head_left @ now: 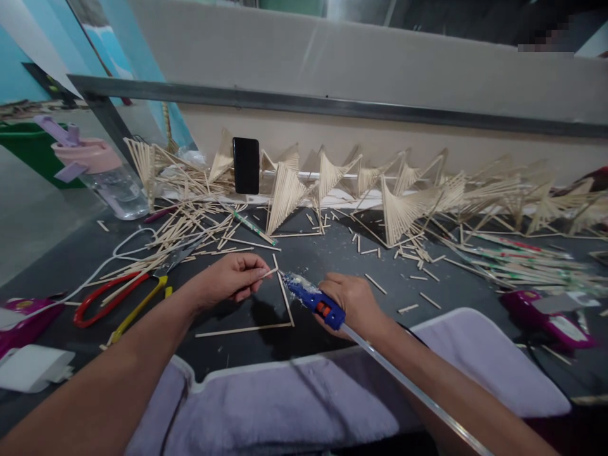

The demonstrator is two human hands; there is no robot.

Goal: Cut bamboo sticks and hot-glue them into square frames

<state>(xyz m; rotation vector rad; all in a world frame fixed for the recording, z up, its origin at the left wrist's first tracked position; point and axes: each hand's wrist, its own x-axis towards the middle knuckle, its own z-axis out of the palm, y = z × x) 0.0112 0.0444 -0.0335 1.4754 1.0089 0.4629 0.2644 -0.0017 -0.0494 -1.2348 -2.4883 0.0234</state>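
Gluing step, by the look of it. Left hand point(235, 277) pinches a thin stick point(266, 273) between closed fingertips, tip held just off the glue gun point(313, 301). Right hand point(354, 304) is wrapped tight around the gun, nozzle at the upper end of the stick angle point(284, 297) lying on the dark table point(332, 253). Next move likely needs a small dab, then a steady seating of the stick.

A thin pale stick point(266, 273) was pinched level at one end, its free tip meeting the glue gun's nozzle. The blue glue gun point(314, 306), orange-triggered and crusted with dried glue, lay tilted, a clear glue rod trailing behind. Two sticks point(285, 297) formed an L on the dark table.
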